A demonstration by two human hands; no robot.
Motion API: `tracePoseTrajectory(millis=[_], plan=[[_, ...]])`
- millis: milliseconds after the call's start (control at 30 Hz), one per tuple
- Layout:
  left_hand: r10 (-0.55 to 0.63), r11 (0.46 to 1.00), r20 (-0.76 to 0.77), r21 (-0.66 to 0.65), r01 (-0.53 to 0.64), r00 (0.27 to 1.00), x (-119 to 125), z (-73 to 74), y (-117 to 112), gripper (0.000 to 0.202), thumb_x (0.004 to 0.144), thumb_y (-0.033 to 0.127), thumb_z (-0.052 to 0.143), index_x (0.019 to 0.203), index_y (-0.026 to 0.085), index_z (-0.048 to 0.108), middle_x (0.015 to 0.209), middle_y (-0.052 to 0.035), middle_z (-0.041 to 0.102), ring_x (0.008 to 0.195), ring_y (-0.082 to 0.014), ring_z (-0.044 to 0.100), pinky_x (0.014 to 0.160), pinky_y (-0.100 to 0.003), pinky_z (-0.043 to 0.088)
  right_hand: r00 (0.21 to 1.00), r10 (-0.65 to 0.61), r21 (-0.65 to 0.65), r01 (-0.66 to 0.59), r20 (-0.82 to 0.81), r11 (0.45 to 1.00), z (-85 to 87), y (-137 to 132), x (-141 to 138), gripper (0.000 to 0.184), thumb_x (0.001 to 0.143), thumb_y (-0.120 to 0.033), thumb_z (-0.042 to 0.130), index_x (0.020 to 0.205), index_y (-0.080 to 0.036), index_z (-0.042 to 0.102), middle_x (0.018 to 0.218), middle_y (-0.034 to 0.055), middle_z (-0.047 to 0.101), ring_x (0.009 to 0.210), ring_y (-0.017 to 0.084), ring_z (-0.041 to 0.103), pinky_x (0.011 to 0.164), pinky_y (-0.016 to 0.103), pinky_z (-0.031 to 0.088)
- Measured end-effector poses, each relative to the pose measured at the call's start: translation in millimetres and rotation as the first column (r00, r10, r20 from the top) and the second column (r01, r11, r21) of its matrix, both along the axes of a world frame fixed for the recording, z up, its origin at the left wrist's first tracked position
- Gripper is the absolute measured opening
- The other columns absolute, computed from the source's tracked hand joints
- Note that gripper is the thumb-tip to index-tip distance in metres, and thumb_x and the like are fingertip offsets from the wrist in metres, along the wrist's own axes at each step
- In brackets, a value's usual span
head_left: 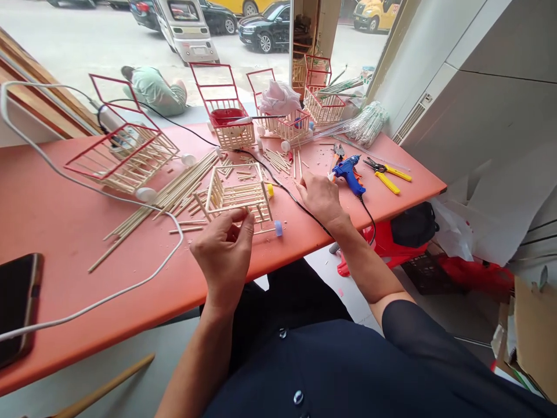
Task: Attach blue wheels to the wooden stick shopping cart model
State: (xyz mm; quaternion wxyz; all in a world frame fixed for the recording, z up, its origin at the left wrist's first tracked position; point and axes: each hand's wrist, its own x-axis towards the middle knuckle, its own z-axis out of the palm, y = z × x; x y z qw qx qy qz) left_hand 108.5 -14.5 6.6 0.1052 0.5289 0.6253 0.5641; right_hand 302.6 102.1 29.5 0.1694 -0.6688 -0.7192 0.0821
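A small basket frame of pale wooden sticks [237,188] stands on the table before me, with a yellow piece [270,190] and a blue piece [278,228] at its right side. At its near edge, my left hand [224,247] is closed in a pinch on the frame's sticks. My right hand [321,197] is to the right, fingers curled down at the near ends of two short sticks [297,164]; what its fingertips hold is hidden. Just beyond that hand lies a blue glue gun [349,172].
Several red-trimmed stick carts [232,125] line the table's back. Long sticks [174,191] lie left of the frame. Yellow-handled pliers [387,177] and orange-handled cutters [337,152] are at right. A black cord [287,194] and white cable [130,284] cross the table; a phone [20,302] lies left.
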Motion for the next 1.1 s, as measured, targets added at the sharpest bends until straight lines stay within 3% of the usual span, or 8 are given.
tracePoseTrajectory(millis=[133, 233, 367, 500, 567, 667, 867, 1100], plan=[[-0.009, 1.0, 0.029, 0.004, 0.009, 1.0, 0.2, 1.6, 4.8, 0.017, 0.094, 0.037, 0.076, 0.095, 0.022, 0.082, 0.083, -0.0007, 0.081, 0.059, -0.0132, 0.066, 0.063, -0.029, 0.05, 1.0, 0.013, 0.003, -0.013, -0.002, 1.0, -12.1, 7.1, -2.3, 0.016, 0.106, -0.033, 0.073, 0.106, -0.019, 0.08, 0.095, 0.0198, 0.08, 0.095, 0.035, 0.076, 0.087, 0.045, 0.059], [-0.024, 1.0, 0.039, 0.001, 0.024, 0.999, 0.9, 2.8, 7.0, 0.016, 0.094, 0.036, 0.075, 0.094, 0.021, 0.079, 0.082, -0.0005, 0.079, 0.06, -0.0131, 0.066, 0.064, -0.029, 0.05, 0.998, 0.021, 0.035, -0.019, -0.058, 0.999, -9.2, 2.3, 4.3, 0.018, 0.106, -0.039, 0.073, 0.103, -0.022, 0.08, 0.094, 0.0155, 0.08, 0.095, 0.031, 0.075, 0.091, 0.042, 0.059], [-0.043, 0.999, 0.086, 0.008, 0.043, 0.995, 0.0, 3.2, 3.4, 0.016, 0.094, 0.037, 0.073, 0.093, 0.021, 0.077, 0.08, -0.0005, 0.076, 0.061, -0.013, 0.064, 0.062, -0.029, 0.049, 0.999, -0.028, 0.116, 0.03, -0.014, 0.993, 9.4, -8.8, 34.0, 0.016, 0.108, -0.033, 0.069, 0.114, -0.021, 0.078, 0.116, 0.0166, 0.08, 0.111, 0.032, 0.073, 0.101, 0.044, 0.058], [-0.066, 0.997, 0.101, 0.044, 0.062, 0.993, -2.2, -0.7, -5.2, 0.016, 0.095, 0.037, 0.076, 0.094, 0.021, 0.077, 0.082, -0.0017, 0.077, 0.062, -0.0136, 0.064, 0.063, -0.029, 0.051, 0.959, -0.266, 0.156, 0.249, 0.099, 0.956, 19.2, -7.0, 77.6, 0.032, 0.106, -0.028, 0.07, 0.134, -0.014, 0.073, 0.143, 0.0241, 0.069, 0.136, 0.039, 0.064, 0.117, 0.051, 0.052], [-0.067, 0.997, 0.093, 0.056, 0.062, 0.993, -2.8, -4.6, -9.0, 0.017, 0.096, 0.038, 0.077, 0.094, 0.021, 0.077, 0.082, -0.0018, 0.076, 0.063, -0.0141, 0.065, 0.063, -0.029, 0.052, 0.926, -0.344, 0.106, 0.331, 0.157, 0.938, 17.1, -1.3, 93.2, 0.042, 0.105, -0.035, 0.072, 0.14, -0.012, 0.069, 0.148, 0.0273, 0.065, 0.141, 0.043, 0.06, 0.118, 0.054, 0.052], [-0.07, 0.996, 0.096, 0.069, 0.064, 0.993, -2.6, -10.5, -12.5, 0.017, 0.096, 0.039, 0.077, 0.094, 0.021, 0.077, 0.083, -0.0021, 0.077, 0.063, -0.0143, 0.066, 0.064, -0.03, 0.054, 0.912, -0.351, 0.061, 0.346, 0.211, 0.936, 9.7, 7.7, 102.0, 0.051, 0.105, -0.042, 0.073, 0.144, -0.009, 0.065, 0.149, 0.0301, 0.062, 0.144, 0.043, 0.06, 0.117, 0.055, 0.053], [-0.092, 0.992, 0.062, 0.096, 0.086, 0.994, -1.9, -15.2, -13.4, 0.016, 0.095, 0.038, 0.077, 0.093, 0.022, 0.078, 0.079, -0.0005, 0.077, 0.06, -0.0133, 0.065, 0.065, -0.03, 0.054, 0.909, -0.362, 0.066, 0.357, 0.205, 0.932, -3.3, 20.5, 99.3, 0.051, 0.101, -0.021, 0.066, 0.148, -0.004, 0.057, 0.155, 0.0341, 0.058, 0.147, 0.043, 0.059, 0.119, 0.056, 0.052], [-0.204, 0.979, 0.225, 0.073, 0.192, 0.953, -2.8, -11.3, -12.9, 0.014, 0.092, 0.034, 0.078, 0.095, 0.021, 0.081, 0.074, 0.0004, 0.073, 0.057, -0.0114, 0.058, 0.058, -0.028, 0.049, 0.911, -0.405, 0.191, 0.385, 0.079, 0.903, -13.0, 26.8, 113.0, 0.045, 0.098, -0.022, 0.063, 0.141, -0.006, 0.059, 0.154, 0.0342, 0.06, 0.145, 0.042, 0.06, 0.121, 0.057, 0.051]])
